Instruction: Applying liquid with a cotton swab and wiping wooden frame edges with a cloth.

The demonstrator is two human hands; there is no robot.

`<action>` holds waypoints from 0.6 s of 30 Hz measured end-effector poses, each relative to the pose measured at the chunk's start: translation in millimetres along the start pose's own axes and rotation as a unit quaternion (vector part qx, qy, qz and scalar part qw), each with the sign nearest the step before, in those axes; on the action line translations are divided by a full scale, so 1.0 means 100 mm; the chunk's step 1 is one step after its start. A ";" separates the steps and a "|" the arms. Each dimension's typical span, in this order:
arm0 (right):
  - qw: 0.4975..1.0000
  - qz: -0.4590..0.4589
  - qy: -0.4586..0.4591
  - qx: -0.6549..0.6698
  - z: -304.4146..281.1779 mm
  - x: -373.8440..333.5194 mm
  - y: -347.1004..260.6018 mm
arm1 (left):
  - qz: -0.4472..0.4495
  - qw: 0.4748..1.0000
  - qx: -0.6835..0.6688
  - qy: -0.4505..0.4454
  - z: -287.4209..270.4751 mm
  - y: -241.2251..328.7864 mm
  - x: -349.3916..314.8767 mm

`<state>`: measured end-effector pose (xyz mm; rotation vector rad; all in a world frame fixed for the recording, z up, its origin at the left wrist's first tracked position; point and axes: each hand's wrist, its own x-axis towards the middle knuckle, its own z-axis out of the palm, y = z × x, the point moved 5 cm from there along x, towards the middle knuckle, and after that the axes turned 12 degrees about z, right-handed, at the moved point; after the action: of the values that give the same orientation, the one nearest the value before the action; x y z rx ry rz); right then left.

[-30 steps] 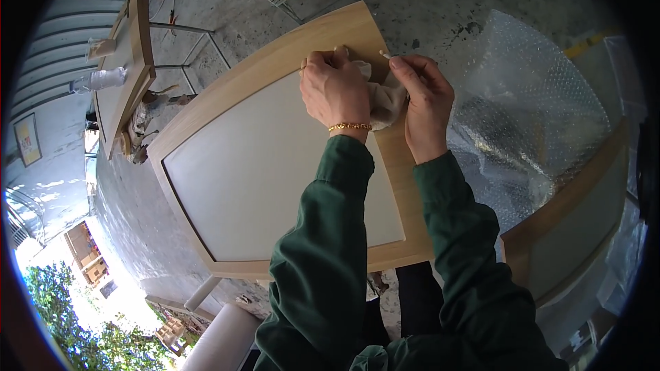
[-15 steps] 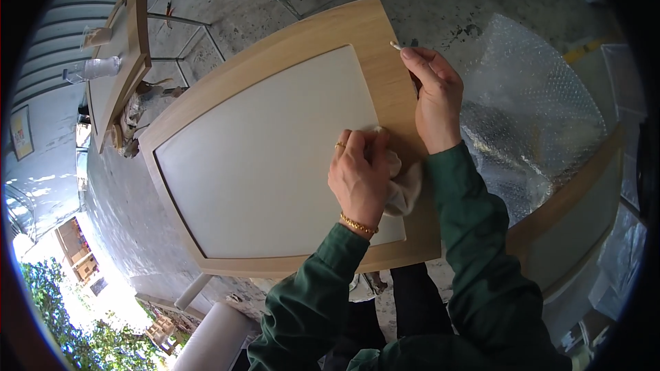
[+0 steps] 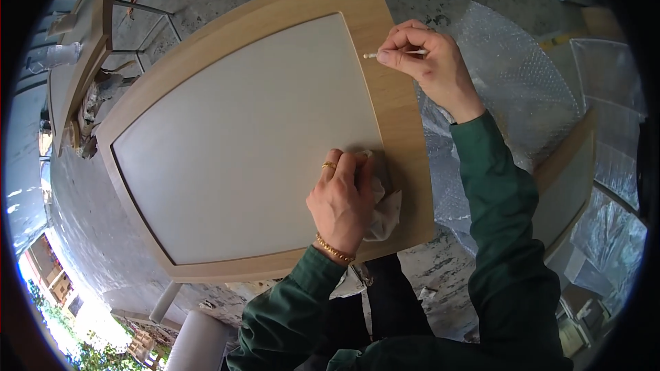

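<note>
A framed panel [image 3: 254, 130] lies in front of me, with a pale grey centre and a light wooden frame [image 3: 397, 110] around it. My left hand [image 3: 338, 203] presses a crumpled white cloth [image 3: 385, 216] onto the lower right corner, where grey centre and wood meet. Above the right side of the frame, my right hand [image 3: 434, 69] pinches a cotton swab [image 3: 370, 55] between thumb and fingers. The swab's tip points left, near the inner edge of the frame. Part of the cloth is hidden under my left fingers.
Bubble wrap [image 3: 515, 62] lies right of the panel, with another framed panel [image 3: 560, 189] beyond it. At the far left, a clear plastic cup [image 3: 63, 55] rests on a raised wooden-edged panel [image 3: 77, 75]. A white roll [image 3: 197, 343] is at lower left, near my legs.
My right hand has turned and moved left, bringing the swab over the frame's inner edge. My left hand and the cloth have shifted slightly down along the panel's right side. The view has shifted too.
</note>
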<state>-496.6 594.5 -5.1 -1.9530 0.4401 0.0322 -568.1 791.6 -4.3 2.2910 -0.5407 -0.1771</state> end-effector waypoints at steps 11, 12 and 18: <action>0.988 0.105 -0.097 0.051 0.05 -0.99 -0.02 | -0.041 0.999 -0.012 -0.011 -0.57 -0.37 -0.57; 0.988 0.109 -0.094 0.047 0.05 -1.12 0.01 | -0.045 0.999 -0.027 -0.005 -0.58 -0.41 -0.57; 0.991 0.119 -0.047 0.033 0.09 -1.76 0.23 | -0.035 0.997 -0.062 0.029 -0.57 -0.50 -0.63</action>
<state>-666.5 645.5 10.2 -1.8167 0.6029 0.2591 -591.7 887.1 -2.0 2.1886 -0.4091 -0.1732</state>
